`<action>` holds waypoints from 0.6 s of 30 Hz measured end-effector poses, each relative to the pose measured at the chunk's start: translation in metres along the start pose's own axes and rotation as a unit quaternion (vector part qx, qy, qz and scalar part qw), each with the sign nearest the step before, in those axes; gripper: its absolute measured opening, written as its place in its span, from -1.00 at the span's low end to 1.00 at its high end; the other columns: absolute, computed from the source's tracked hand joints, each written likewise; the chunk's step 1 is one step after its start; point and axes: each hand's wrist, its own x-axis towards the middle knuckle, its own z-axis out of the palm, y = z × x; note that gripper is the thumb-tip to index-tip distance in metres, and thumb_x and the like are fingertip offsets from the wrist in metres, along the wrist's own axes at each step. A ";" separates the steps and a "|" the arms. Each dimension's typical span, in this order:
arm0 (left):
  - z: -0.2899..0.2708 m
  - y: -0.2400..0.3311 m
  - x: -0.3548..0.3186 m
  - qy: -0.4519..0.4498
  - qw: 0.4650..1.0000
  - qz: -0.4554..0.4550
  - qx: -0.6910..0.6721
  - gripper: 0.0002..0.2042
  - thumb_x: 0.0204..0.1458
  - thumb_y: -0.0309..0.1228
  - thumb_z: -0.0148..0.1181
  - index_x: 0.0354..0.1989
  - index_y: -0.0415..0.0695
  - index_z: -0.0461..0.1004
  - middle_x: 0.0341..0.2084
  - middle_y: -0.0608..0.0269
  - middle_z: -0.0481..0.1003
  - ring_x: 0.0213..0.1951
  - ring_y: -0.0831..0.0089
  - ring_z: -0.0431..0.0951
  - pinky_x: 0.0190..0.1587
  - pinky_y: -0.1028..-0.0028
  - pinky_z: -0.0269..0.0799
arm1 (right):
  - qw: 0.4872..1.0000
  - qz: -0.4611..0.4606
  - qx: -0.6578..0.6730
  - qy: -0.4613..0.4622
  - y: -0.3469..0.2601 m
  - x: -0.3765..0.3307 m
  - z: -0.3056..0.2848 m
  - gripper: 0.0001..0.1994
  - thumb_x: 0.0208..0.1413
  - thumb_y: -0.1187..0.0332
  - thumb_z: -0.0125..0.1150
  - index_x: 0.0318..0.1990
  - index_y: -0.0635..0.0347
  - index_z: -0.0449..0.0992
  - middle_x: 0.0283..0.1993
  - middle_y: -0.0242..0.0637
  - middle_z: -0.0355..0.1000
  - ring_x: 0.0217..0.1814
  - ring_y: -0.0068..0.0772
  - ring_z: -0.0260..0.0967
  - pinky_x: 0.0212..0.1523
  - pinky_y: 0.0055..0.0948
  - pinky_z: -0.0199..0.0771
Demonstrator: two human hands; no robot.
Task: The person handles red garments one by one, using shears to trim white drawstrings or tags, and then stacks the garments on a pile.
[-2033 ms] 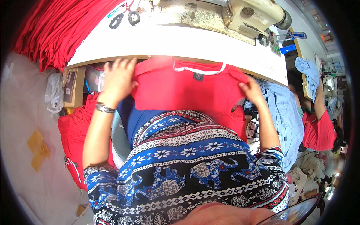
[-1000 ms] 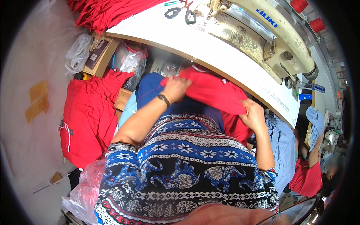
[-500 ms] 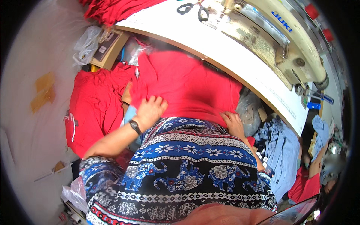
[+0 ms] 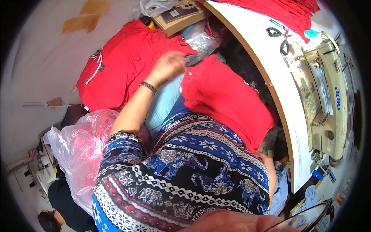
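A red garment (image 4: 228, 100) lies spread over my lap, one edge hanging down by the table. My left hand (image 4: 170, 67), wearing a dark wristwatch, is raised between this garment and a heap of red garments (image 4: 119, 65) on the left. Motion smears its fingers, and I cannot make out anything in them. At the lower right corner of the lap garment, my right hand (image 4: 265, 158) rests close against the cloth. Its fingers are mostly hidden by the cloth and my patterned shirt.
A white sewing table (image 4: 266, 50) curves along the right, bearing a sewing machine (image 4: 328, 104), black-handled scissors (image 4: 284, 40) and more red fabric (image 4: 278, 9). Beyond the heap stands a cardboard box (image 4: 179, 25). A clear plastic bag (image 4: 79, 150) bulges at my left; another person (image 4: 69, 205) sits behind it.
My view has swung left. My left hand has come off the lap garment and moved toward the red heap. My right hand stays by the garment's lower edge.
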 end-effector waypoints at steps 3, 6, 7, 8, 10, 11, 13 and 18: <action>-0.087 -0.069 0.010 0.355 0.781 -0.073 0.509 -0.36 -0.09 -0.25 0.27 0.21 -0.13 0.24 0.19 0.05 0.28 0.23 0.15 0.25 0.16 0.02 0.22 | 0.978 -0.100 -0.077 0.165 -0.052 0.000 -0.026 -0.54 -0.09 0.52 0.31 0.06 0.30 0.44 -0.10 -0.09 0.52 -0.14 -0.29 0.49 -0.10 -0.36 0.46; -0.134 -0.095 -0.003 0.377 0.708 -0.126 0.584 -0.52 0.01 -0.19 0.19 0.13 -0.04 0.33 0.12 0.18 0.33 0.20 0.19 0.25 0.05 -0.04 0.25 | 0.956 -0.158 -0.114 0.218 -0.082 0.012 -0.024 -0.57 -0.03 0.54 0.26 0.06 0.31 0.43 -0.11 -0.05 0.51 -0.13 -0.26 0.50 -0.06 -0.35 0.45; -0.142 -0.091 -0.003 0.337 0.725 -0.155 0.580 -0.59 0.04 -0.19 0.15 0.07 -0.03 0.39 0.09 0.20 0.35 0.19 0.19 0.26 0.03 -0.03 0.26 | 0.957 -0.167 -0.117 0.207 -0.093 0.016 -0.022 -0.59 -0.02 0.54 0.25 0.05 0.31 0.43 -0.11 -0.05 0.51 -0.12 -0.25 0.50 -0.05 -0.35 0.45; -0.149 -0.087 -0.003 0.296 0.740 -0.184 0.575 -0.66 0.07 -0.20 0.12 0.01 -0.01 0.44 0.06 0.22 0.37 0.17 0.20 0.28 0.00 -0.03 0.27 | 0.958 -0.176 -0.120 0.195 -0.104 0.019 -0.019 -0.60 -0.02 0.54 0.24 0.04 0.32 0.44 -0.11 -0.04 0.51 -0.11 -0.24 0.50 -0.04 -0.35 0.44; -0.156 -0.085 0.001 0.423 0.742 -0.118 0.507 -0.76 0.14 -0.23 0.02 -0.15 -0.06 0.51 -0.07 0.14 0.45 0.03 0.12 0.40 -0.08 0.01 0.33 | 0.954 -0.204 -0.128 0.177 -0.125 0.028 -0.018 -0.63 0.00 0.55 0.23 0.02 0.33 0.45 -0.12 -0.04 0.50 -0.10 -0.23 0.50 -0.03 -0.36 0.44; -0.162 -0.083 0.002 0.457 0.748 -0.090 0.472 -0.74 0.15 -0.23 0.02 -0.13 -0.09 0.50 -0.08 0.07 0.47 0.00 0.07 0.43 -0.08 0.03 0.36 | 0.951 -0.221 -0.132 0.172 -0.137 0.033 -0.017 -0.64 0.00 0.55 0.22 0.02 0.33 0.45 -0.12 -0.04 0.50 -0.10 -0.23 0.50 -0.03 -0.36 0.44; -0.155 -0.069 0.009 0.484 0.795 0.007 0.366 -0.75 0.17 -0.28 -0.01 -0.12 -0.17 0.46 -0.26 -0.13 0.52 -0.18 -0.11 0.51 -0.15 0.07 0.40 | 0.943 -0.247 -0.135 0.177 -0.153 0.045 -0.015 -0.68 0.03 0.56 0.19 -0.01 0.33 0.46 -0.13 -0.04 0.51 -0.11 -0.23 0.51 -0.05 -0.37 0.45; -0.093 -0.066 -0.001 0.408 0.823 0.001 0.395 -0.81 0.20 -0.32 -0.06 -0.29 -0.21 0.34 -0.37 -0.17 0.52 -0.28 -0.19 0.49 -0.26 -0.04 0.36 | 0.911 -0.342 -0.159 0.168 -0.205 0.071 -0.005 -0.73 0.04 0.57 0.15 -0.05 0.34 0.48 -0.14 -0.04 0.51 -0.09 -0.20 0.52 -0.07 -0.38 0.47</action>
